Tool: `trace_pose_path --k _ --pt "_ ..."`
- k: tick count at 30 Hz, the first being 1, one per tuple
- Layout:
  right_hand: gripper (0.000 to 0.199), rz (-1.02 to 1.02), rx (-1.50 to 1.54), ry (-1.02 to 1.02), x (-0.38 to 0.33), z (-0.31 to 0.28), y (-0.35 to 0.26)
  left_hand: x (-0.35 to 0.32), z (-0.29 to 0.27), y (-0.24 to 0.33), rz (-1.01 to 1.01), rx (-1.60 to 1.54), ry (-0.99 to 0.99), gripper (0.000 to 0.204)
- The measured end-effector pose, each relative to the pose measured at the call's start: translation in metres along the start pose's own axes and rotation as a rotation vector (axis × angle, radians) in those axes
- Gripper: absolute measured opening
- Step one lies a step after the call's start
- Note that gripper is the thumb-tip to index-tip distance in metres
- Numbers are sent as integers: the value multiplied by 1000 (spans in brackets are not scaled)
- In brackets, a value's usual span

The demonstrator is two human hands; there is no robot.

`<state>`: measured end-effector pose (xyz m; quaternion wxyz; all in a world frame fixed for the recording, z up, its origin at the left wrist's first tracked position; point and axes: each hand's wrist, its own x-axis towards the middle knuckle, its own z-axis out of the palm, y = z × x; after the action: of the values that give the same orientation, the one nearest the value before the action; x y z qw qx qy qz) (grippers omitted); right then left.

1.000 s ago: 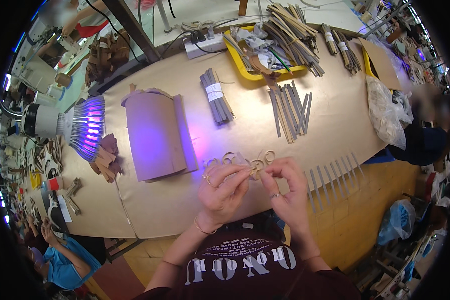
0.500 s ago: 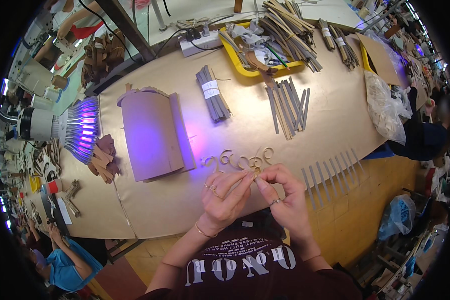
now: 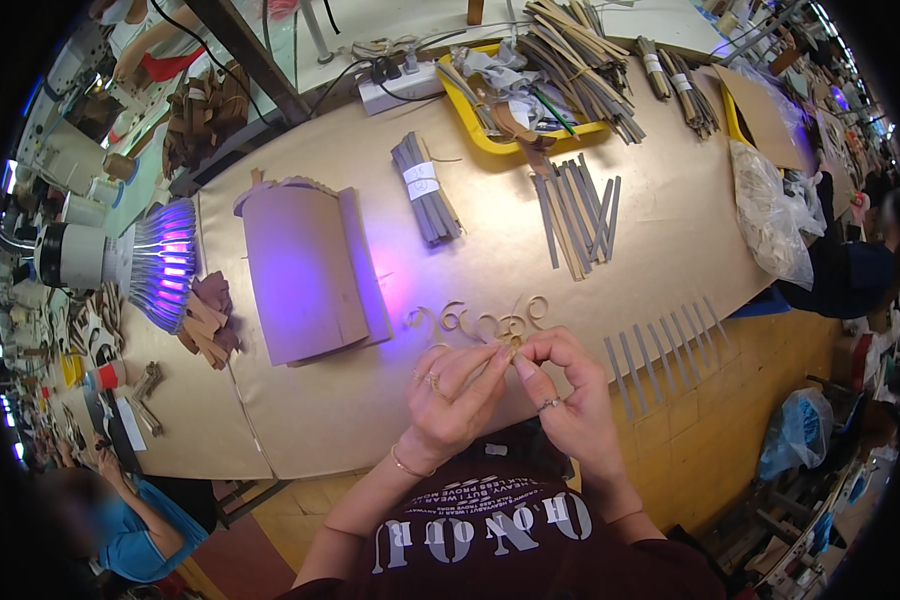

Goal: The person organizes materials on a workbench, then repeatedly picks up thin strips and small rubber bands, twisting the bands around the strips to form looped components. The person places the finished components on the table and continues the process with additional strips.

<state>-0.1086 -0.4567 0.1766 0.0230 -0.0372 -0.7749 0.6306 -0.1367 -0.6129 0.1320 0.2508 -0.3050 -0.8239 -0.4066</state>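
Note:
Near the front edge of the table, my left hand [image 3: 454, 398] and my right hand [image 3: 574, 396] meet fingertip to fingertip. Between them both pinch a thin tan strip [image 3: 515, 341], mostly covered by the fingers. Curled tan strips [image 3: 453, 317] lie just beyond my fingertips. To the right of my right hand, several narrow grey strips [image 3: 662, 355] are laid out side by side along the table edge. Farther off is a loose group of grey and tan strips [image 3: 575, 215]. A banded bundle of grey strips [image 3: 432, 205] rests left of that group.
Brown flat panels [image 3: 305, 280] lie left of centre on the table [image 3: 350, 420]. A lamp-like device with glowing purple fins [image 3: 165, 262] stands at the left. A yellow tray [image 3: 490, 143] with scraps sits at the back, beside a power strip [image 3: 400, 90]. Another person [image 3: 145, 525] works at lower left.
My hands stay almost in place, fingertips still pinched together, with only slight finger movement. The person at lower left has shifted their head and arms.

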Motion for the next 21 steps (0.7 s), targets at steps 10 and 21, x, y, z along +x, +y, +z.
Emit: trace_pose_path --k 10,21 --pt "6 -177 -297 -109 0 -1 0 -4 -16 2 -734 -725 -161 10" --pt "36 -221 -53 -182 12 -10 31 -14 -29 -25 -1089 -1043 5 20"
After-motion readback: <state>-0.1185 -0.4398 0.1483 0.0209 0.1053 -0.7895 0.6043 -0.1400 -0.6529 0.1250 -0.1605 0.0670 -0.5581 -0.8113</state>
